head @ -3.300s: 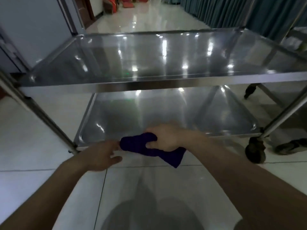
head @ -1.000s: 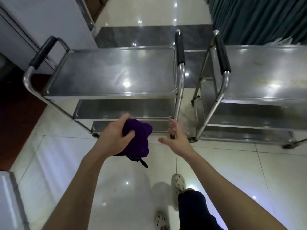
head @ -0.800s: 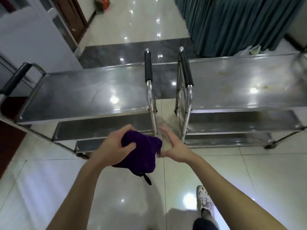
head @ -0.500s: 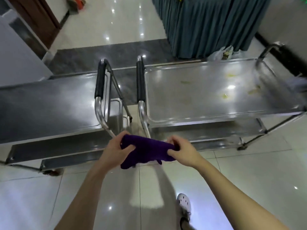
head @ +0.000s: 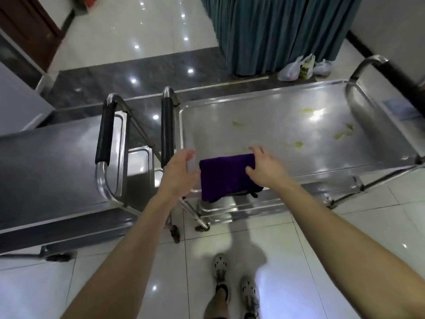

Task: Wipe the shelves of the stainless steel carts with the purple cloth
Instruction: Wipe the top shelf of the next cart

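The purple cloth (head: 226,176) lies folded on the near left part of the right cart's top shelf (head: 287,134), and its lower edge hangs over the front rim. My right hand (head: 262,168) rests on the cloth's right edge with fingers loosely spread. Just left of the cloth hovers my left hand (head: 180,172), fingers straight and apart, holding nothing. Several yellowish smears (head: 342,134) mark the right half of that shelf. The left cart (head: 50,162) stands beside it, its top shelf bare.
The two carts' black-padded handles (head: 167,130) stand side by side between the shelves. Lower shelves (head: 241,208) show under the right cart. Teal curtains (head: 276,31) and plastic bags (head: 299,67) lie beyond. My feet (head: 234,279) stand on glossy floor tiles.
I stood up from the left cart's lower shelf and stepped over to the right cart. Both hands held the cloth stretched between them; now it lies on the top shelf and my left hand has let go.
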### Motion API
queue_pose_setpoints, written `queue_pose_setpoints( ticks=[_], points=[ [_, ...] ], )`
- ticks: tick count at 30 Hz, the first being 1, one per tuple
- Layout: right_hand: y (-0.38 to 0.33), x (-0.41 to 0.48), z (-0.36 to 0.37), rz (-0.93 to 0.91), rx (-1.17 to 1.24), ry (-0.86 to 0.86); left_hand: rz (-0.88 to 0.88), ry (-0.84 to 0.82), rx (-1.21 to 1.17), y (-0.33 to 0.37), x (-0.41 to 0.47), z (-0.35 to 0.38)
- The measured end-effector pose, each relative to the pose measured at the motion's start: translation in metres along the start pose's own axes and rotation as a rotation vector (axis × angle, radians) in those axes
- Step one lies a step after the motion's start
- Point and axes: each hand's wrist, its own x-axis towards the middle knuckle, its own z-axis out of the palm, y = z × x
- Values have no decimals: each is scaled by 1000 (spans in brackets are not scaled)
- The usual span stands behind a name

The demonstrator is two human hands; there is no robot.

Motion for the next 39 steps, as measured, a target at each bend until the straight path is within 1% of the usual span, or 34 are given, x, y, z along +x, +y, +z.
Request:
queue_pose_setpoints(
  ticks=[4,6,7,9,11,13,15,16,18,22,26,30,34,39],
  points=[
    [-3,5,80,11,-86,-67,138,180,241,-27,43,-16],
    [-12,10,112,5,-116,-73,137,224,321,-43,68,-24],
    [-19,16,123,12,-115,-47,109,234,336,-50,82,-28],
    [-31,35,134,49,-118,43,17,234,313,-61,111,-34],
    [-37,52,141,113,-160,92,-86,180,245,-63,136,-35],
    [-37,63,151,166,-220,50,-171,120,149,-62,152,-29],
    [-37,67,162,170,-290,19,-203,163,61,-62,157,-21],
    [-37,68,166,163,-308,23,-208,197,65,-62,158,-18],
    [-38,73,169,126,-319,34,-219,224,104,-63,159,-15],
    [-42,94,161,34,-345,24,-253,215,119,-57,161,-14],
    [-30,96,159,3,-306,54,-263,227,149,-54,159,-12],
    [0,78,150,50,-283,103,-282,212,145,-51,159,-15],
    [36,73,122,117,-297,53,-298,201,145,-45,158,-17],
    [75,95,86,132,-303,22,-345,186,178,-44,160,-17]
  ],
)
